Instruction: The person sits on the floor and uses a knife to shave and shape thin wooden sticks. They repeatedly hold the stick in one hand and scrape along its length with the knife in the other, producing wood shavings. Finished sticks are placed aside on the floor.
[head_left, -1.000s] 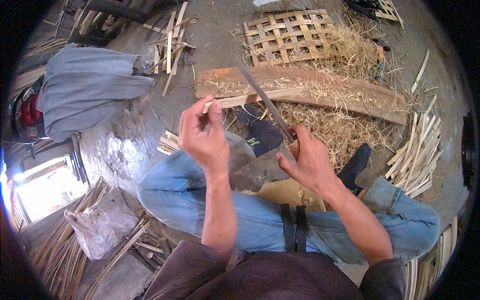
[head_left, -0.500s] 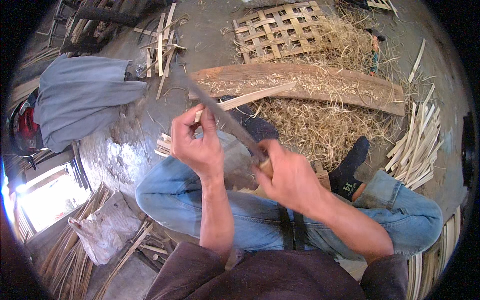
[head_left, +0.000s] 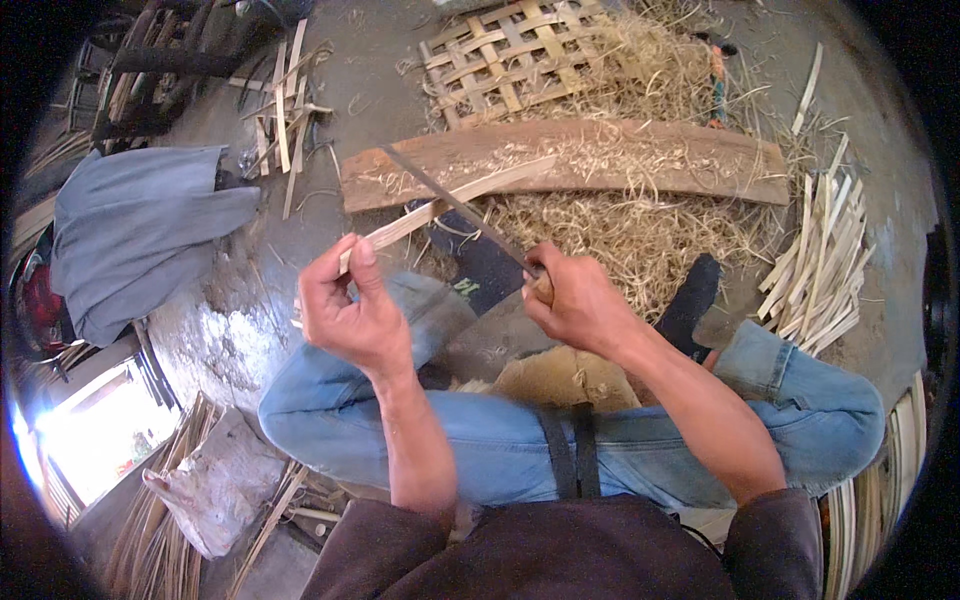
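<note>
My left hand (head_left: 350,305) pinches the near end of a flat pale bamboo strip (head_left: 405,222) between thumb and fingers. The strip slants up to the right, its far end over a wooden plank (head_left: 720,165). In my right hand (head_left: 580,300) is the handle of a long knife (head_left: 445,193), my fingers wrapped round it. Its dark blade points up and left and crosses the strip near the strip's middle. Whether the edge touches the strip I cannot tell. Thin shavings lie on the plank, which rests on the floor beyond my feet.
A heap of curly shavings (head_left: 610,255) lies around the plank, with a woven lattice (head_left: 510,60) behind it. Cut strips (head_left: 820,260) are piled at right, others (head_left: 285,110) at far left. A grey cloth (head_left: 140,230) hangs at left, above a pale sack (head_left: 220,485).
The knife blade has moved from close beside my left hand to farther along the strip. My left hand sits lower and farther left in the picture; the whole view has shifted slightly.
</note>
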